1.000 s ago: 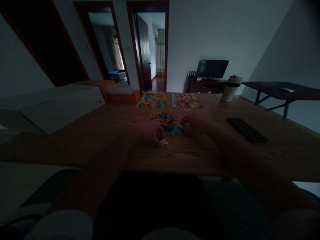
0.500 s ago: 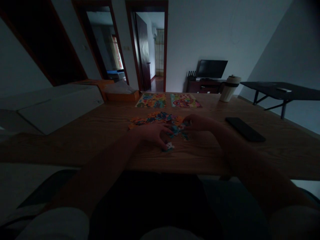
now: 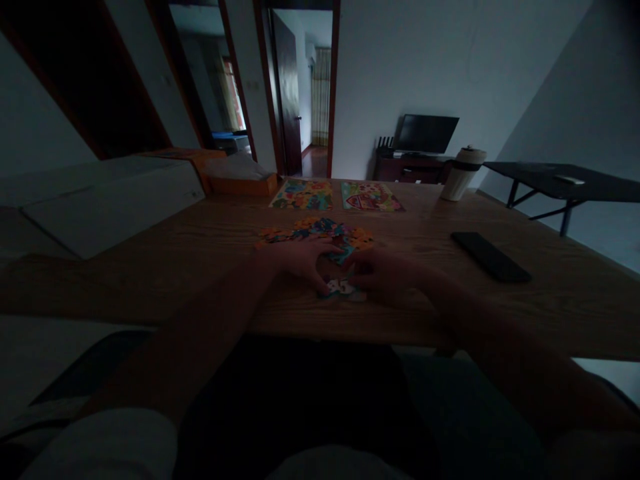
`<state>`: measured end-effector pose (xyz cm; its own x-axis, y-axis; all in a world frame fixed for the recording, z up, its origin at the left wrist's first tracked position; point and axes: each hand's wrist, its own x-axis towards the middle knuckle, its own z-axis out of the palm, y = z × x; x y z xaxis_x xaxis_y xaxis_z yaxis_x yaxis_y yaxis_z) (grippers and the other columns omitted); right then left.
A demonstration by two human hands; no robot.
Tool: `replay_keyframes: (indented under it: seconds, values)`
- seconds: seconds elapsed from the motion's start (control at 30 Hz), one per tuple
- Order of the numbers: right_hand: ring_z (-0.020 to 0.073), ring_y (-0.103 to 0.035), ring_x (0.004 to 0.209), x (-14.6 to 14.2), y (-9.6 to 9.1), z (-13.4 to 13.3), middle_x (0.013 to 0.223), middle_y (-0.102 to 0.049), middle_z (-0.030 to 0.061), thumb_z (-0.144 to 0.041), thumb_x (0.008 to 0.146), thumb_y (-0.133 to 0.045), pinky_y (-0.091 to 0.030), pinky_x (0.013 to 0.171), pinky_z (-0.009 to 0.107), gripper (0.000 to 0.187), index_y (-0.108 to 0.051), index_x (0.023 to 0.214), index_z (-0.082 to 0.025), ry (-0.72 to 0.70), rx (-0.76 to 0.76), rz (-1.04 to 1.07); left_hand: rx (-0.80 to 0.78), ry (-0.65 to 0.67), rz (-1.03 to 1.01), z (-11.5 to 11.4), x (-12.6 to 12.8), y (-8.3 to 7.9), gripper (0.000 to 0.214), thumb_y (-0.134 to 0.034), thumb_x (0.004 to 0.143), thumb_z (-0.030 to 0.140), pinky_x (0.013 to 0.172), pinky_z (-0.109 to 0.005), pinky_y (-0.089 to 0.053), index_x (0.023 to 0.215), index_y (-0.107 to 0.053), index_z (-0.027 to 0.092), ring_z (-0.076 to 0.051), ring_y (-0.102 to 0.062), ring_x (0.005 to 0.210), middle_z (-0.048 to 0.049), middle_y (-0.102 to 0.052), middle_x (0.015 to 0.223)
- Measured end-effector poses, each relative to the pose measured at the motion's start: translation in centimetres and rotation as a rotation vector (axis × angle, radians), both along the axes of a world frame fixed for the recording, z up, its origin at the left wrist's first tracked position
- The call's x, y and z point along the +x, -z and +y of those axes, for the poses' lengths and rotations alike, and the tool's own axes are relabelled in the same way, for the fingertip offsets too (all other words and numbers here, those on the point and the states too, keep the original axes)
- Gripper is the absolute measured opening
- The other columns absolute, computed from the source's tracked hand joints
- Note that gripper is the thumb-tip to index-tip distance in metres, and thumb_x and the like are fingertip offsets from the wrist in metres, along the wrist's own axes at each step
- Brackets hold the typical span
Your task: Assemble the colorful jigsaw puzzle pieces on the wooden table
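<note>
A heap of loose coloured puzzle pieces (image 3: 320,233) lies in the middle of the wooden table (image 3: 150,267). Just in front of it, near the table's front edge, a couple of pale pieces (image 3: 343,289) lie together. My left hand (image 3: 297,260) rests on the table with its fingertips curled down onto those pale pieces. My right hand (image 3: 383,273) comes in from the right, fingers closed in a pinch against the same pieces. The room is dim and the fingertips are hard to make out.
Two finished puzzle pictures (image 3: 303,195) (image 3: 371,197) lie side by side further back. A black phone (image 3: 490,256) lies at the right, a pale tumbler (image 3: 463,173) stands behind it. White and orange boxes (image 3: 110,200) fill the left of the table.
My right hand has come back from the heap toward me, down to the pale pieces by my left hand. My left hand has kept to those pieces, shifting slightly right.
</note>
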<state>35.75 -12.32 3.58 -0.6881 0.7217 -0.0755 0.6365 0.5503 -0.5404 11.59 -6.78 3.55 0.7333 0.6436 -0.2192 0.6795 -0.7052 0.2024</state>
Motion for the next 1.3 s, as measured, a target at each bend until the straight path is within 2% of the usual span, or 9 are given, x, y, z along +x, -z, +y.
replay_keyframes:
  seconds: [0.17,0.33,0.43,0.57,0.87,0.97,1.1,1.17,1.3]
  values:
    - [0.0157,-0.063,0.073,-0.7,0.7,-0.7,0.092,-0.073,0.0051,-0.036,0.097,-0.055,-0.042,0.066,0.026,0.028,-0.074,0.111,-0.022,0.055,0.136,-0.074,-0.010,-0.012,0.003,0.0,0.0,0.0,0.106,-0.083,0.063,0.061,0.123,-0.050,-0.023,0.155,-0.040,0.034,-0.035,-0.019,0.154,-0.0042,-0.019,0.170]
    - [0.0176,-0.064,0.078,-0.9,0.2,-1.4,0.099,-0.073,0.0074,-0.037,0.097,-0.055,-0.042,0.068,0.028,0.027,-0.074,0.108,-0.021,-0.001,0.220,-0.113,-0.022,0.042,-0.039,0.2,-0.1,0.0,0.099,-0.080,0.066,0.064,0.124,-0.045,-0.022,0.152,-0.045,0.031,-0.032,-0.022,0.154,-0.0041,-0.026,0.168]
    - [0.0195,-0.065,0.085,-0.9,0.0,-1.5,0.106,-0.073,0.0078,-0.044,0.095,-0.059,-0.044,0.072,0.029,0.033,-0.074,0.116,-0.023,-0.053,0.220,-0.095,-0.025,0.030,-0.072,0.3,-0.2,-0.1,0.096,-0.078,0.068,0.066,0.124,-0.043,-0.023,0.151,-0.046,0.029,-0.031,-0.025,0.153,-0.0051,-0.026,0.168]
    - [0.0206,-0.066,0.087,-0.6,0.0,-1.3,0.108,-0.073,0.0057,-0.044,0.091,-0.066,-0.044,0.074,0.029,0.035,-0.074,0.122,-0.028,-0.082,0.203,-0.105,-0.025,0.023,-0.095,0.5,-0.4,-0.1,0.094,-0.078,0.068,0.066,0.124,-0.043,-0.024,0.150,-0.049,0.029,-0.031,-0.027,0.152,-0.0048,-0.027,0.168]
    - [0.0207,-0.066,0.081,-1.0,0.0,-1.7,0.100,-0.075,0.0056,-0.049,0.092,-0.062,-0.044,0.071,0.031,0.036,-0.076,0.117,-0.028,-0.067,0.236,-0.147,-0.006,0.020,-0.049,0.8,-0.6,0.2,0.093,-0.075,0.068,0.071,0.123,-0.044,-0.023,0.149,-0.051,0.031,-0.031,-0.025,0.153,-0.0047,-0.026,0.168]
    - [0.0200,-0.067,0.081,0.0,0.0,-0.6,0.102,-0.075,0.0058,-0.050,0.094,-0.060,-0.047,0.073,0.030,0.035,-0.076,0.114,-0.027,0.003,0.250,-0.082,0.018,0.015,-0.068,0.9,-0.6,0.2,0.089,-0.076,0.070,0.070,0.122,-0.043,-0.025,0.147,-0.053,0.032,-0.030,-0.031,0.150,-0.0041,-0.033,0.166]
    - [0.0212,-0.068,0.088,3.0,0.3,2.4,0.106,-0.075,0.0072,-0.039,0.096,-0.059,-0.051,0.076,0.031,0.030,-0.075,0.115,-0.025,0.333,0.310,0.011,0.071,-0.004,-0.087,1.7,-0.8,0.1,0.062,-0.060,0.088,0.064,0.121,-0.041,-0.027,0.138,-0.064,0.028,-0.029,-0.038,0.146,-0.0049,-0.042,0.160]
    - [0.0234,-0.069,0.093,4.0,0.6,3.5,0.111,-0.075,0.0091,-0.039,0.094,-0.061,-0.052,0.078,0.031,0.030,-0.075,0.116,-0.024,0.425,0.314,-0.012,0.098,-0.027,-0.081,2.2,-1.1,0.1,0.053,-0.055,0.095,0.059,0.120,-0.041,-0.028,0.135,-0.067,0.026,-0.029,-0.042,0.143,-0.0058,-0.050,0.155]
    - [0.0242,-0.069,0.091,3.5,1.2,3.8,0.112,-0.075,0.0107,-0.041,0.096,-0.058,-0.051,0.078,0.031,0.033,-0.075,0.116,-0.022,0.357,0.212,-0.102,0.202,-0.092,-0.082,2.8,-1.5,0.3,0.044,-0.056,0.096,0.054,0.117,-0.045,-0.033,0.127,-0.072,0.027,-0.031,-0.050,0.135,-0.0071,-0.059,0.145]
